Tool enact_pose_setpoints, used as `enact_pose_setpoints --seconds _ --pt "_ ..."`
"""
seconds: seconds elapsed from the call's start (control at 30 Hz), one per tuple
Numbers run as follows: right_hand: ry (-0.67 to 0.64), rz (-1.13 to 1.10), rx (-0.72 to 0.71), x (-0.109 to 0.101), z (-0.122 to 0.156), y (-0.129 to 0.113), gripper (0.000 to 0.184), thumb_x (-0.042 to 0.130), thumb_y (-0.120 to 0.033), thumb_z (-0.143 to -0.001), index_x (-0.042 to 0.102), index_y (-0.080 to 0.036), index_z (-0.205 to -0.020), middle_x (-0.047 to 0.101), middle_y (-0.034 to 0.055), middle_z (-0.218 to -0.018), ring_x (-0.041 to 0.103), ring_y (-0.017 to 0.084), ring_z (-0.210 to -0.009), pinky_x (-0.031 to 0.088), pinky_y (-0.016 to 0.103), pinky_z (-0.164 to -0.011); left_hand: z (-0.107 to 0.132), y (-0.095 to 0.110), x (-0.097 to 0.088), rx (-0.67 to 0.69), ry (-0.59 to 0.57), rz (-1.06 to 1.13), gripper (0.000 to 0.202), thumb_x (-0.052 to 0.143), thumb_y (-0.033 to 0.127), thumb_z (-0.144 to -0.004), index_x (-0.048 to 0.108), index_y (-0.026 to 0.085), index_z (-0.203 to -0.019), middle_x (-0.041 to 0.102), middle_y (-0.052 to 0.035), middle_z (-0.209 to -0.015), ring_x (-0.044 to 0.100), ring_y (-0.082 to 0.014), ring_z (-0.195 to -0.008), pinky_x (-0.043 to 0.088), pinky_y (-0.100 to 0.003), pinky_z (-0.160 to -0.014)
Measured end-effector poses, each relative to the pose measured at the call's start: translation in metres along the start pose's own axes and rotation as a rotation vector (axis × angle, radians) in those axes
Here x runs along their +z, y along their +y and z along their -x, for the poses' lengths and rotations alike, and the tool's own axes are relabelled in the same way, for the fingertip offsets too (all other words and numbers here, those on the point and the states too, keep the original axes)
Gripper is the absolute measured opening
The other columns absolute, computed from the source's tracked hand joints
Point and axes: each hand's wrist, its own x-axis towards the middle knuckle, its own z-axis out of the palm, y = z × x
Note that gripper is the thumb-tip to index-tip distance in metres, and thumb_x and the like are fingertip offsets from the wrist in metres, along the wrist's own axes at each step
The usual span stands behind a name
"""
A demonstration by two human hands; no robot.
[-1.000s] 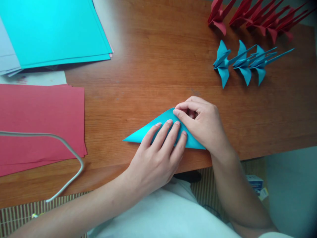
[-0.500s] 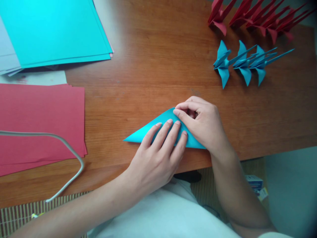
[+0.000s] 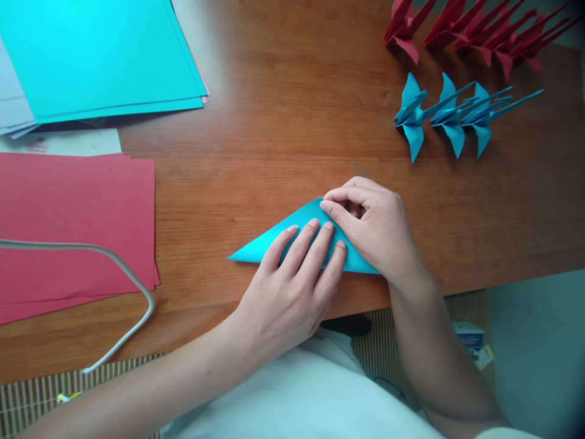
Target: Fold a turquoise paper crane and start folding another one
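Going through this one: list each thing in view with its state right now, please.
Folded blue paper: triangular, on the table.
Left hand: laid over the paper, fingers slightly spread.
Right hand: thumb and forefinger at its upper corner.
Blue cranes: folded, wings spread.
Red cranes: folded, in a row.
Blue sheets: unfolded, stacked.
Red sheets: unfolded, stacked.
White cord: bent.

Left hand (image 3: 292,292) is lying spread over blue folded paper (image 3: 256,245) near desk (image 3: 256,122) front edge; right hand (image 3: 377,222) is pinching its upper corner. Blue cranes (image 3: 450,119) are standing toward far right corner, red cranes (image 3: 470,36) beyond. Left side: red sheets (image 3: 77,195) are lying under white cable (image 3: 55,246), blue sheets (image 3: 105,55) behind.
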Motion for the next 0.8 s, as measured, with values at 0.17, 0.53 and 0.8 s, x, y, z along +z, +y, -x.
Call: enact_pose_setpoints --seconds 0.17,0.53,0.8 --pt "0.004 -0.001 0.002 0.0002 0.0003 -0.0002 0.012 0.067 -0.017 -0.09 0.073 -0.021 -0.08 0.066 0.0002 -0.079 0.057 0.013 -0.067 0.046 0.029 -0.064 0.0 -0.0007 -0.0001 0.0 0.003 -0.003 0.054 0.053 0.03 -0.097 0.051 0.01 -0.147 0.047 -0.0204 -0.156 0.047 -0.0377 -0.143 0.036 -0.054 -0.117" --pt "0.026 0.042 -0.016 0.003 0.0018 -0.0001 0.011 0.066 -0.017 -0.09 0.072 -0.022 -0.083 0.066 0.0004 -0.081 0.059 0.014 -0.069 0.048 0.029 -0.068 -0.0011 -0.0002 -0.0019 0.008 0.006 -0.011 0.054 0.054 0.029 -0.097 0.051 0.009 -0.146 0.049 -0.021 -0.154 0.048 -0.0373 -0.142 0.038 -0.053 -0.117" --pt "0.035 0.046 -0.036 0.0033 0.0021 0.0001 0.011 0.066 -0.015 -0.09 0.072 -0.021 -0.082 0.066 0.0 -0.08 0.059 0.014 -0.069 0.047 0.029 -0.067 0.0012 0.0007 -0.0038 -0.01 0.054 -0.062 0.052 0.055 0.03 -0.098 0.053 0.011 -0.146 0.053 -0.0184 -0.152 0.052 -0.0362 -0.139 0.037 -0.055 -0.116"
